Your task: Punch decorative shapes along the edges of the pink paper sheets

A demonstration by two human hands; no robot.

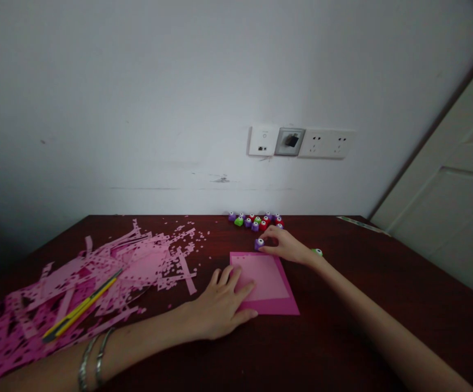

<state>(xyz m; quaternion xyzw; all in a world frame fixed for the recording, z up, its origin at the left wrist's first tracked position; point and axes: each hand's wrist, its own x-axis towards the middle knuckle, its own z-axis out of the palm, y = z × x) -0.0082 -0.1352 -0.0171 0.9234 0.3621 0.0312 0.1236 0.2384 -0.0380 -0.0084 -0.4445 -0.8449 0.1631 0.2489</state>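
A pink sheet of paper [269,286] lies flat on the dark red table [342,326]. My left hand [220,305] rests open on the sheet's left edge, fingers spread. My right hand [287,245] reaches to the sheet's far edge, its fingers closed around a small purple paper punch [259,243]. Just behind it sits a cluster of several small punches [256,220] in purple, red and green. Another green punch [317,252] shows beside my right wrist.
A heap of punched pink paper strips and scraps [97,277] covers the table's left side, with a yellow utility knife [81,306] lying on it. Wall sockets [301,142] are mounted above the table's back edge. A white door [456,190] stands at the right.
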